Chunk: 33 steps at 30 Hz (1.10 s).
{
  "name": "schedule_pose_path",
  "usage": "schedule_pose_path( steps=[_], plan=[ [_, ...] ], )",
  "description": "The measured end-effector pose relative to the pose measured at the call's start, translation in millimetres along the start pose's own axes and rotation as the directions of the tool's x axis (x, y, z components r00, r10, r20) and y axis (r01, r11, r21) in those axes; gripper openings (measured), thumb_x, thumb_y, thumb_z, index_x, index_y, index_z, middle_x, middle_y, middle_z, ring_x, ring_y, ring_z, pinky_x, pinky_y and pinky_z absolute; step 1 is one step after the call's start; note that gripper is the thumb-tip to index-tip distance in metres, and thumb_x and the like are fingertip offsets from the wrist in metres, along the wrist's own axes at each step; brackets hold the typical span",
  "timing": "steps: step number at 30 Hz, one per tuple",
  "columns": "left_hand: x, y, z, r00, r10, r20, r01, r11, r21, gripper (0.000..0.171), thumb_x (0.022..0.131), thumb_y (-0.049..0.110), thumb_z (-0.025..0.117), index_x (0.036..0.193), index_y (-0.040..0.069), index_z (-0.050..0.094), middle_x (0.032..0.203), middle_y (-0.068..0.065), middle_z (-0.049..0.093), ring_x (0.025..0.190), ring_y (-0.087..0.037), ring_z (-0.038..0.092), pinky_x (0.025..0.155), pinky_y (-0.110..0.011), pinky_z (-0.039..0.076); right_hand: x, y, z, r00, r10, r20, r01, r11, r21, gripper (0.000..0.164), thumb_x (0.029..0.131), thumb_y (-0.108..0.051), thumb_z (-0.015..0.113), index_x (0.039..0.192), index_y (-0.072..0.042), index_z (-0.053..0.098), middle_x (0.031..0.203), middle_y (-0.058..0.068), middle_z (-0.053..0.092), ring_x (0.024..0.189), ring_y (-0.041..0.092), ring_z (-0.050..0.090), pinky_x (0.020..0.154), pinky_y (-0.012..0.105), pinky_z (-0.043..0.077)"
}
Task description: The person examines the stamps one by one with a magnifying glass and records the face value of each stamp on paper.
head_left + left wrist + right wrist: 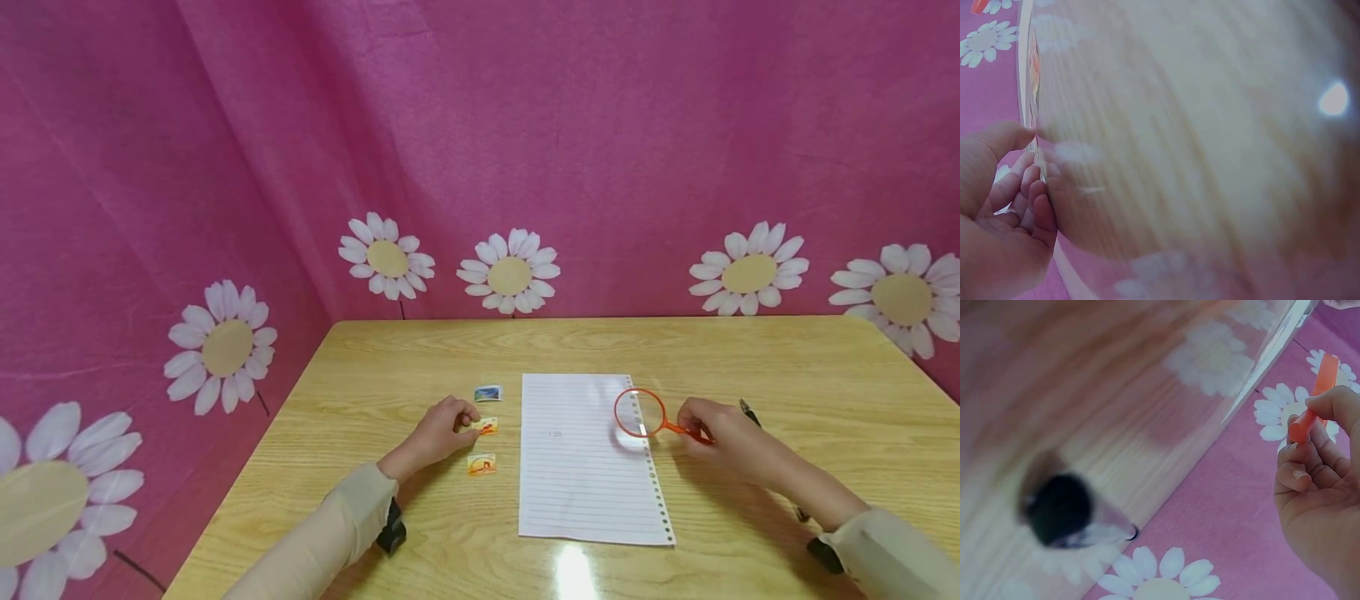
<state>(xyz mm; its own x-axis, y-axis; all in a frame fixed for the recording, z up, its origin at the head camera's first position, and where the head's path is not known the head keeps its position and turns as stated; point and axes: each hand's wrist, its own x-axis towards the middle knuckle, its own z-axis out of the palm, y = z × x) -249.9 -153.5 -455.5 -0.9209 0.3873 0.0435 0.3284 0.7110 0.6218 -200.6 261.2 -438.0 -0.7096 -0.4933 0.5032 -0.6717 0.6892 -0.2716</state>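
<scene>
A pink cloth (480,125) with white daisies hangs behind the wooden bench (420,350), on which lies one lined sheet (577,483). At its left side, the left hand (438,429) touches the middle card (489,426) with thumb and finger; whether it pinches this card, I cannot tell. The right hand (723,433) pinches the handle of an orange magnifying glass (666,423), its ring above the sheet's punched edge. A pen (750,412) is partly hidden by this hand. Smallest are the cards in one column: blue card (488,393) farthest, lower yellow card (482,464) nearest.
</scene>
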Motion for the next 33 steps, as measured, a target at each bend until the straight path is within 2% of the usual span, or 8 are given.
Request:
schedule_pose_path(
  steps=[5,14,22,33],
  plan=[
    [-0.8,0.0,-0.3,1.000,0.001,0.000,-0.001,1.000,0.002,0.012,0.089,0.009,0.069,0.097,0.005,0.062,0.089,-0.005,0.051,0.079,-0.014,0.041,0.069,-0.023,0.035,-6,6,-2,1.000,-0.009,-0.014,0.009,1.000,0.001,0.035,0.067,0.009,0.079,0.081,-0.013,0.055,0.071,-0.015,0.049,0.064,-0.009,0.035,0.053,0.015,0.033],
    [-1.3,1.3,-0.5,1.000,0.012,-0.006,-0.012,1.000,0.010,0.012,0.089,0.008,0.069,0.098,0.004,0.062,0.089,-0.005,0.052,0.079,-0.014,0.042,0.071,-0.023,0.035,-14,14,-6,0.999,0.046,-0.002,-0.046,0.999,0.007,0.033,0.069,0.005,0.080,0.082,-0.013,0.055,0.070,-0.017,0.045,0.063,-0.009,0.033,0.053,0.016,0.032],
    [-1.0,1.5,0.0,1.000,0.007,-0.011,-0.007,1.000,0.009,0.012,0.089,0.008,0.070,0.098,0.005,0.062,0.089,-0.005,0.052,0.080,-0.013,0.042,0.071,-0.023,0.036,-20,16,-11,0.995,0.104,0.010,-0.103,0.994,-0.042,0.031,0.070,-0.002,0.082,0.081,-0.014,0.056,0.067,-0.016,0.043,0.061,-0.008,0.032,0.053,0.016,0.031],
    [-0.5,1.3,0.2,1.000,0.004,-0.006,-0.004,1.000,0.009,0.012,0.089,0.008,0.069,0.097,0.005,0.061,0.090,-0.005,0.051,0.080,-0.014,0.042,0.070,-0.023,0.035,-29,22,-17,0.990,0.137,0.022,-0.136,0.988,-0.067,0.031,0.071,0.004,0.080,0.080,-0.011,0.054,0.067,-0.013,0.043,0.061,-0.008,0.031,0.051,0.017,0.030]
  ],
)
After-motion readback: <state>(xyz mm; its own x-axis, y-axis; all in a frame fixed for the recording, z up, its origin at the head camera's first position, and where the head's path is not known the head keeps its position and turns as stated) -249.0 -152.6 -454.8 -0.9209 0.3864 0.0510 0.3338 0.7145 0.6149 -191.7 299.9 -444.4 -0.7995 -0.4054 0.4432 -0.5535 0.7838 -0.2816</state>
